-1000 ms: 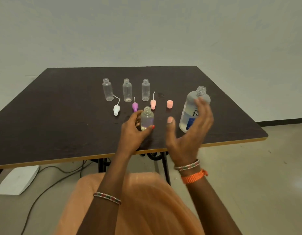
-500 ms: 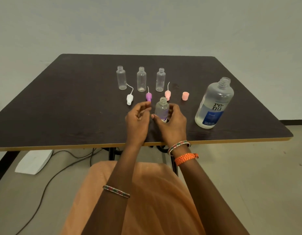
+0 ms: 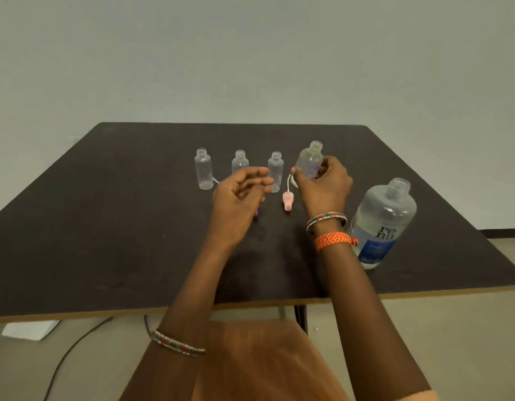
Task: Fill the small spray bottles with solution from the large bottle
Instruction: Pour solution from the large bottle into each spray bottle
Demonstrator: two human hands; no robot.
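Four small bottles: my right hand (image 3: 323, 188) grips one (image 3: 309, 162) at centre frame (neck upward, so nothing spills); my left hand (image 3: 239, 198) hovers, fingers loosely curled, empty.

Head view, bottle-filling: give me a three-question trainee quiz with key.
1. True or false: the large bottle on the table has its cap on.
2. Which hand holds a small bottle? A) left hand B) right hand C) both
3. Fill in: ___ small bottles stand in a row, untouched.

Key
1. False. Its neck is open.
2. B. The right hand grips the held bottle, tilted, above the table; the left hand holds nothing, fingers loosely curled.
3. Three: the left bottle, the middle bottle and the right bottle, all uncapped. A pink spray cap lies in front of them.
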